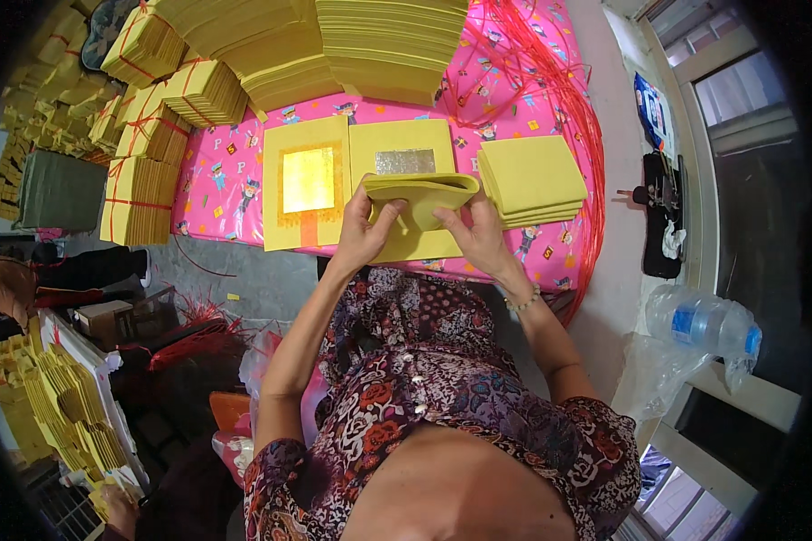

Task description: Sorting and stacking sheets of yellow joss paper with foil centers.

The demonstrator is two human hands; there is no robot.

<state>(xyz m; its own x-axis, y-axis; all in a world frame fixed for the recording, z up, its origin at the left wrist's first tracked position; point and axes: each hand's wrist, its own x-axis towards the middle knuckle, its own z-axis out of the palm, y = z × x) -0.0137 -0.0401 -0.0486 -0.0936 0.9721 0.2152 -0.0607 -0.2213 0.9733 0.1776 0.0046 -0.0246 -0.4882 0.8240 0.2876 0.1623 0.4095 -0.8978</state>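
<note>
Both of my hands hold a bent wad of yellow paper (421, 187) above the near edge of a pink-covered table. My left hand (364, 231) grips its left end, thumb on the near face. On the right end my right hand (480, 238) has its thumb pressed the same way. Under and behind the wad lies a yellow sheet with a silver foil square (404, 162), partly hidden. Left of it is a yellow sheet with a gold foil square (308, 180) and an orange strip. Beside my right hand sits a short stack of folded yellow paper (534, 173).
Tall stacks of yellow paper (383, 45) stand at the back, with red-tied bundles (140, 194) on the left. Red plastic strings (579, 117) trail over the table's right side. A bagged plastic bottle (708, 325) is at right. Another person's hand (117, 507) shows lower left.
</note>
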